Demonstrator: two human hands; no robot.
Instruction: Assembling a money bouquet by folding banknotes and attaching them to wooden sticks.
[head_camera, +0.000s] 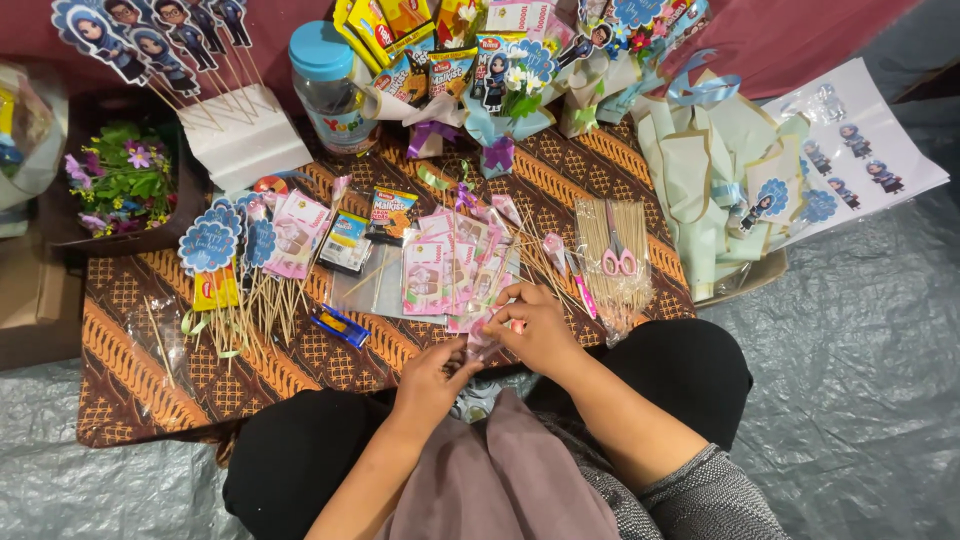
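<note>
Grey plastic sheeting covers the floor (850, 350) around a low bench (150, 400) draped in brown batik cloth, seen from above. Its near-left corner is bare cloth; the rest is crowded to the edges. At the near edge, the left hand (432, 378) and right hand (535, 328) meet, both pinching a small clear plastic sleeve with a pink banknote (485, 335) inside. Just beyond them lies a fan of pink wrapped banknotes (450, 265), too overlapped to count. One pair of pink-handled scissors (617, 255) rests on a bundle of wooden skewers (610, 235) to the right. One blue-lidded jar (330, 85) stands at the far edge, beside pale paper wrappers (710, 170) spilling off the right side.
</note>
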